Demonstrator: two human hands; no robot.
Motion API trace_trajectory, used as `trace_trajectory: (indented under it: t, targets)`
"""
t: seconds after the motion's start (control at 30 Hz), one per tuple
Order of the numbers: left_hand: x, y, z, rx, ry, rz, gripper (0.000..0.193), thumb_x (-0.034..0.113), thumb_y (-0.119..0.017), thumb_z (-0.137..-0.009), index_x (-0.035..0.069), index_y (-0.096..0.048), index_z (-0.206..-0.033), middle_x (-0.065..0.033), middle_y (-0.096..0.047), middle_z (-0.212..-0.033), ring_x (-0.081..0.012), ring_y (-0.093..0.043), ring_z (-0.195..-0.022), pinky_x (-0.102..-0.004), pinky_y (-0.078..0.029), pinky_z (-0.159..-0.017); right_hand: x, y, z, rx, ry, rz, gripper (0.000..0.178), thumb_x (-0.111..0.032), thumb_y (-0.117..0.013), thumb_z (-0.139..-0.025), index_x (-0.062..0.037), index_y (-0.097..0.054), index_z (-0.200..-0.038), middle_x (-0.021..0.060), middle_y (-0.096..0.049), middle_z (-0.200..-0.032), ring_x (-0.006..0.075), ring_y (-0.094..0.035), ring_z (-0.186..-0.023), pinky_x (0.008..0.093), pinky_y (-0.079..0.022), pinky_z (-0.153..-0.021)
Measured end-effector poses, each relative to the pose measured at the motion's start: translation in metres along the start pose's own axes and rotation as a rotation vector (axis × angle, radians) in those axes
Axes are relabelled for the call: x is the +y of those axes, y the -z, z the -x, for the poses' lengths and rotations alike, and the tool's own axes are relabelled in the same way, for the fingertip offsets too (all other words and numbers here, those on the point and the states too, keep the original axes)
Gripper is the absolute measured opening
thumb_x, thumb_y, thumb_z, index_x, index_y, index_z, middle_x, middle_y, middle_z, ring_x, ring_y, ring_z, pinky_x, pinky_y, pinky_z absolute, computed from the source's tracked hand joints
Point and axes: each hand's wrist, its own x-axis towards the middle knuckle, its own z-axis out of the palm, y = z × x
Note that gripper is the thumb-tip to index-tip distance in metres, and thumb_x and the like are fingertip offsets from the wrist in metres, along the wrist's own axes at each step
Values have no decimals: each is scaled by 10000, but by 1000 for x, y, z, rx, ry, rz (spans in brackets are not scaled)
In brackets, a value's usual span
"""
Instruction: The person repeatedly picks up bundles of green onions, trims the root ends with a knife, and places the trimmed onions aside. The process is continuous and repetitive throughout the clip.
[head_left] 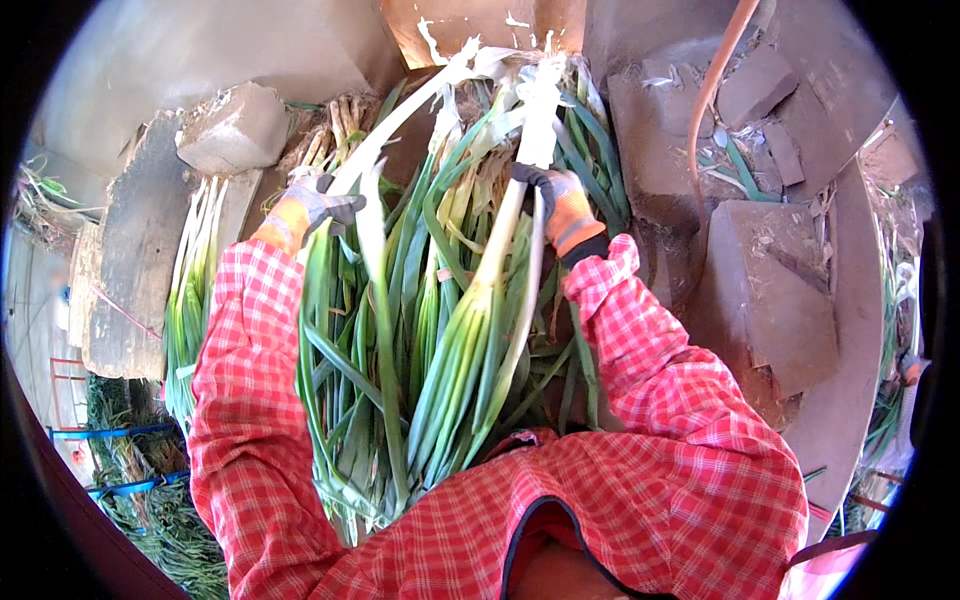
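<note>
Gloved in orange and grey, my left hand [305, 212] closes around a long green onion [398, 118] whose white stalk slants up to the right. Its green leaves hang down in front of me. My right hand [563, 205], in a matching glove with a dark cuff, grips another thick green onion [492, 268] by its pale shaft. White root ends lie beyond the hand, and the green leaves fan out toward my chest. Beneath both hands spreads a heap of green onions [425, 235] with dry, peeling outer skins.
A neat bunch of green onions [190, 290] rests at the left beside a worn wooden board [140, 240] and a dusty block [232, 128]. On the right stand brown blocks [770, 290] and a thin reddish hose [700, 110]. Strapped greens [150, 520] lie low at the left.
</note>
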Motion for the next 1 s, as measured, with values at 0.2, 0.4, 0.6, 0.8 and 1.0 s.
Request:
trace_trajectory:
  t: [0.2, 0.4, 0.6, 0.8, 1.0]
  targets:
    - [27, -94, 35, -346, -128, 527, 440, 51, -724, -758, -60, -537, -1140, -155, -621, -1085, -246, -637, -941, -397, -541, -806, 20, -25, -15, -111, -212, -329, 187, -153, -683, -814, -21, -662, -944, 52, -645, -850, 173, -586, -744, 309, -471, -702]
    - [14, -163, 32, -359, -192, 461, 551, 55, -731, -735, -39, -478, -1215, -135, -639, -1020, -217, -651, -795, -346, -534, -748, 14, -35, -5, 105, 45, -161, 274, -219, -640, -868, -5, -620, -1038, 74, -651, -935, 163, -589, -815, 284, -470, -732]
    - [-4, -163, 49, -398, -189, 442, 539, 107, -747, -724, 6, -518, -1202, -78, -642, -993, -166, -628, -874, -302, -514, -766, 9, 1, -42, -197, -124, -571, 215, -163, -595, -870, -21, -611, -1032, 123, -666, -930, 246, -656, -855, 346, -542, -734]
    - [-8, -192, 64, -601, -86, 863, 560, 130, -688, -767, -30, -475, -1260, -177, -629, -1060, -294, -641, -903, -409, -514, -858, 59, 13, -83, -156, 324, -114, 233, -167, -559, -894, -9, -579, -1064, 87, -640, -876, 221, -607, -747, 348, -493, -694]
    - [7, -182, 67, -492, -108, 713, 472, 185, -705, -765, -27, -550, -1157, -155, -647, -982, -260, -649, -874, -412, -538, -804, 25, 9, -93, 88, 272, -228, 297, -275, -521, -935, -5, -638, -894, 87, -661, -841, 186, -605, -696, 320, -470, -617]
